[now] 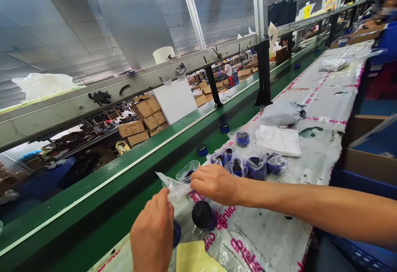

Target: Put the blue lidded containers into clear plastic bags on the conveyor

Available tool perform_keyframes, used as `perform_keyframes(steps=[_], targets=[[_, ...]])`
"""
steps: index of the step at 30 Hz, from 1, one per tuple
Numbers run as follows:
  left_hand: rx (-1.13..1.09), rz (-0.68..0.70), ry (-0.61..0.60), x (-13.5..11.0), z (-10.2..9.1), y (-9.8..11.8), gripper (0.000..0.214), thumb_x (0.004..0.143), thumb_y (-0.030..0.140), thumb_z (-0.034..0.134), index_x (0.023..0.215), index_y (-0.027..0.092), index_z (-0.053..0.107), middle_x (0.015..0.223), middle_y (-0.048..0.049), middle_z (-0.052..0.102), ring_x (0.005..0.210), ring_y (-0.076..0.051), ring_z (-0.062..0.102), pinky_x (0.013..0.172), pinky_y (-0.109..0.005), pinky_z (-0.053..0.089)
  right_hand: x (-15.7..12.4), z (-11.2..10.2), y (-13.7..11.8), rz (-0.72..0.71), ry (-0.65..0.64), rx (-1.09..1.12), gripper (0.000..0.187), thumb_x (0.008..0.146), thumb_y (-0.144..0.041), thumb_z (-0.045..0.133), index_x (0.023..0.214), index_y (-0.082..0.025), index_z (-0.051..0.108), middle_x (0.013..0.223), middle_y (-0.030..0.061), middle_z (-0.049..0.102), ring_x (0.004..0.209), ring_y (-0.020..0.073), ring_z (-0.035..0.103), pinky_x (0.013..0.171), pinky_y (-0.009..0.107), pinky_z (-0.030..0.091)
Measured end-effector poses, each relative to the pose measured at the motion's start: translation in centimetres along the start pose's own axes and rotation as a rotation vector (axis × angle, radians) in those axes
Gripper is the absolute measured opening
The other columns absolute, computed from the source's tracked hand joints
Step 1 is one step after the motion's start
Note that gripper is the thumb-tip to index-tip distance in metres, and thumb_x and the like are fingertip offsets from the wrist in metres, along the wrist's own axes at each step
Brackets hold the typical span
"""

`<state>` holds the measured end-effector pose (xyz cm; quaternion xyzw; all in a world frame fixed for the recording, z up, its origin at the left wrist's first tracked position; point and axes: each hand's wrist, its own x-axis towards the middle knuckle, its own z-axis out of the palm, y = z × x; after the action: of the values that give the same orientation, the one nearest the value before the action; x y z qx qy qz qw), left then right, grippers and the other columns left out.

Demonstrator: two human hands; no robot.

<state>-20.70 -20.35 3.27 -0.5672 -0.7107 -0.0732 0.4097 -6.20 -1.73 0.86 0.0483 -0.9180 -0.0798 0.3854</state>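
My left hand [153, 230] is closed, with its fingertips pinching one end of a clear plastic bag [175, 187]. My right hand [217, 184] grips the other end of that bag, fingers bent together. Partly covered by film, a dark round item [187, 174] lies just beyond the right fingers. Below the right hand stands a blue cylinder with a black top [202, 215]. Another blue round item [176, 234] shows beside my left hand; whether the hand touches it is hidden. Several blue items in clear bags [257, 168] are grouped past my right wrist.
A green conveyor belt [130, 197] runs along the left, carrying loose blue round items [201, 150]. The wrapped worktable [273, 214] holds a stack of white bags [279, 140] and yellow paper [195, 257]. Cardboard boxes and blue bins line the right. A person is far off at upper right.
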Motion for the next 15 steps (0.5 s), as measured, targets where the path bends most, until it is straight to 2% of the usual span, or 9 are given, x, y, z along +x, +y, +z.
perform_keyframes(steps=[3, 7, 11, 15], targets=[[0.079, 0.140, -0.071, -1.6, 1.0, 1.4, 0.030, 0.092, 0.005, 0.045, 0.111, 0.016, 0.064, 0.086, -0.0048, 0.071, 0.077, -0.022, 0.066, 0.071, -0.032, 0.041, -1.4, 0.4, -0.1, -0.077, -0.122, -0.086, 0.014, 0.095, -0.013, 0.054, 0.083, -0.018, 0.059, 0.083, 0.0029, 0.064, 0.075, 0.0179, 0.052, 0.065, 0.032, 0.032], [0.020, 0.169, -0.117, -3.2, 1.8, 2.8, 0.031, 0.092, 0.003, 0.045, 0.112, 0.017, 0.064, 0.086, -0.0040, 0.070, 0.079, -0.021, 0.065, 0.072, -0.033, 0.042, -2.4, 0.1, -0.6, -0.053, -0.271, -0.071, 0.012, 0.092, -0.014, 0.059, 0.081, -0.018, 0.058, 0.082, 0.0027, 0.062, 0.075, 0.0185, 0.049, 0.066, 0.034, 0.029], [-0.089, 0.103, -0.044, -4.3, 1.9, 3.3, 0.021, 0.097, 0.013, 0.047, 0.102, 0.021, 0.066, 0.073, -0.0009, 0.067, 0.065, -0.019, 0.063, 0.065, -0.032, 0.038, -3.2, -0.5, -0.7, 0.016, -0.261, -0.019, 0.015, 0.093, -0.017, 0.056, 0.078, -0.020, 0.058, 0.080, 0.0010, 0.062, 0.072, 0.0169, 0.047, 0.067, 0.034, 0.028], [-0.176, 0.140, 0.034, -5.5, 2.2, 3.3, 0.018, 0.098, 0.015, 0.051, 0.098, 0.022, 0.067, 0.072, 0.0002, 0.070, 0.061, -0.016, 0.062, 0.065, -0.031, 0.036, -4.2, -1.6, -0.6, -0.061, -0.231, 0.017, 0.019, 0.096, -0.019, 0.052, 0.078, -0.019, 0.058, 0.082, 0.0009, 0.064, 0.072, 0.0158, 0.048, 0.071, 0.034, 0.032]])
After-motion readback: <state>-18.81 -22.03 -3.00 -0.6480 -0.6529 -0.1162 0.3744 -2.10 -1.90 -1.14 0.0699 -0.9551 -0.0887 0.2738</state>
